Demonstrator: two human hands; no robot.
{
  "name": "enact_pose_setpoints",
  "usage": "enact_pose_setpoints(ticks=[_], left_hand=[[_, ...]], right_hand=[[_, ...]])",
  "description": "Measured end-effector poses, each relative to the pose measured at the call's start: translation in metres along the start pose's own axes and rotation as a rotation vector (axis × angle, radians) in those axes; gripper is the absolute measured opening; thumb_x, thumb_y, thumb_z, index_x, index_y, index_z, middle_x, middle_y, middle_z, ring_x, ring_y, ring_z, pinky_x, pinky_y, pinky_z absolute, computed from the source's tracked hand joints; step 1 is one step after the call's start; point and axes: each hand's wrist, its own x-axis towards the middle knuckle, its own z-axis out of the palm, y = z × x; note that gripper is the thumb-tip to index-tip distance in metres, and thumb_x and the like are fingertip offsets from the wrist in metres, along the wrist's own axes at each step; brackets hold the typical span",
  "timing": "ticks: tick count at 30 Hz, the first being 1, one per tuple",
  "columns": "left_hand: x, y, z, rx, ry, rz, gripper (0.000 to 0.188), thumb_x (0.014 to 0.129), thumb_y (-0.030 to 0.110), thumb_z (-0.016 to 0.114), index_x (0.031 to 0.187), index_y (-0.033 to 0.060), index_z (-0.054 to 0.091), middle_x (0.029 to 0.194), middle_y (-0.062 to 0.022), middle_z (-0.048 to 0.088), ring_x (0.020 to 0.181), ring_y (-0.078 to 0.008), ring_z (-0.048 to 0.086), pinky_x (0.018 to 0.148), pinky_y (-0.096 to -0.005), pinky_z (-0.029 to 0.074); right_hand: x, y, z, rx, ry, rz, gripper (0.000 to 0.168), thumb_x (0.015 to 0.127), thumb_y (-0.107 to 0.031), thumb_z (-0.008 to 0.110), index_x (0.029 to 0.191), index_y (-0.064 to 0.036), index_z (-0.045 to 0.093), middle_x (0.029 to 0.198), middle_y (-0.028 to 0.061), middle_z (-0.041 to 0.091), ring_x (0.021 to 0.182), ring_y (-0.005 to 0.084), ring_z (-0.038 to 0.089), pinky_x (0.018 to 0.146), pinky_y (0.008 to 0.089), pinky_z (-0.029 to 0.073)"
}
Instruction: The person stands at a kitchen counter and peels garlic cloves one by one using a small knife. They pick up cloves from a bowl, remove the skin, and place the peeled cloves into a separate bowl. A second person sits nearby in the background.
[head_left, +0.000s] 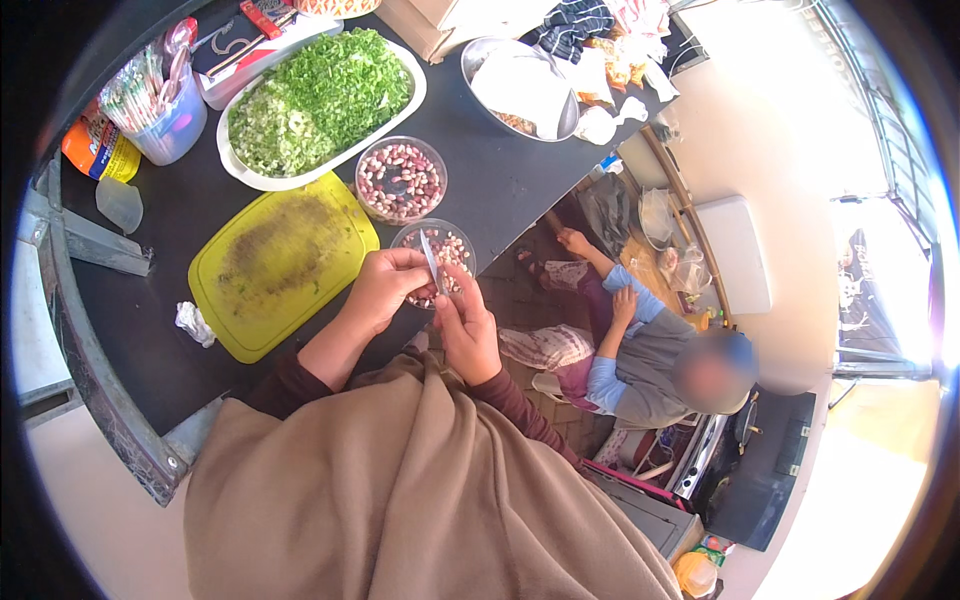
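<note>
A small knife (431, 256) is in my right hand (471, 330), its blade pointing up and away from me. My left hand (386, 289) has its thumb and fingers pinched together right beside the blade. Whatever is between those fingertips is too small to make out. Both hands are over a transparent round tub (471, 251) of pale and reddish beans (451, 251), hiding part of it. Just beyond it stands a second transparent tub (444, 187) with purple-and-white speckled beans (401, 176). A yellow-green cutting board (281, 262) with a dark, worn middle lies left of my hands.
A white oval dish (247, 174) of chopped greens (337, 75) stands beyond the board. A metal bowl (559, 131) sits at the table's far right. At left are a blue cup (176, 131) of wrapped utensils and crumpled paper (195, 324). A person (637, 352) sits at right.
</note>
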Motion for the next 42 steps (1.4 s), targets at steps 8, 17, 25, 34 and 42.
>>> enact_pose_setpoints(ticks=[8, 17, 25, 34, 42], left_hand=[[-0.001, 0.004, 0.002, -0.063, 0.019, -0.035, 0.012, 0.082, 0.004, 0.057, 0.089, -0.0042, 0.063, 0.077, -0.0065, 0.064, 0.061, -0.0088, 0.059, 0.058, -0.0194, 0.048], [-0.003, 0.01, 0.005, -0.18, 0.024, -0.145, 0.013, 0.083, 0.004, 0.056, 0.091, -0.0045, 0.062, 0.08, -0.0086, 0.064, 0.063, -0.0106, 0.061, 0.059, -0.0206, 0.052], [0.001, 0.006, 0.004, -0.143, 0.098, -0.077, 0.012, 0.083, 0.005, 0.057, 0.09, -0.0037, 0.062, 0.08, -0.0074, 0.064, 0.064, -0.0092, 0.059, 0.059, -0.0201, 0.051], [0.003, 0.002, 0.0, -0.081, 0.075, -0.057, 0.013, 0.083, 0.006, 0.058, 0.092, -0.002, 0.063, 0.08, -0.0052, 0.064, 0.063, -0.0082, 0.058, 0.059, -0.02, 0.049], [0.002, 0.002, 0.001, -0.066, 0.067, -0.064, 0.013, 0.083, 0.007, 0.057, 0.09, -0.0012, 0.064, 0.079, -0.005, 0.063, 0.064, -0.0084, 0.058, 0.06, -0.0201, 0.049]], right_hand=[[0.006, -0.005, 0.001, -0.02, -0.009, 0.019, 0.031, 0.088, -0.006, 0.051, 0.118, -0.007, 0.045, 0.063, 0.002, 0.051, 0.056, 0.0073, 0.046, 0.053, 0.0229, 0.039], [0.012, 0.003, 0.002, 0.015, 0.006, -0.054, 0.029, 0.091, -0.011, 0.047, 0.119, -0.005, 0.042, 0.066, -0.0001, 0.053, 0.055, 0.0042, 0.046, 0.048, 0.0195, 0.037], [0.011, 0.017, 0.001, 0.113, -0.006, 0.058, 0.042, 0.092, -0.015, 0.048, 0.132, -0.007, 0.038, 0.068, -0.0013, 0.053, 0.051, 0.0019, 0.044, 0.045, 0.017, 0.036], [0.008, 0.005, 0.0, 0.111, -0.063, 0.073, 0.042, 0.09, -0.009, 0.05, 0.13, -0.008, 0.041, 0.063, 0.0008, 0.052, 0.059, 0.0065, 0.049, 0.057, 0.0219, 0.042], [0.006, 0.002, -0.001, 0.114, -0.066, 0.066, 0.039, 0.089, -0.008, 0.05, 0.128, -0.009, 0.043, 0.064, 0.0008, 0.052, 0.059, 0.0065, 0.048, 0.057, 0.022, 0.042]])
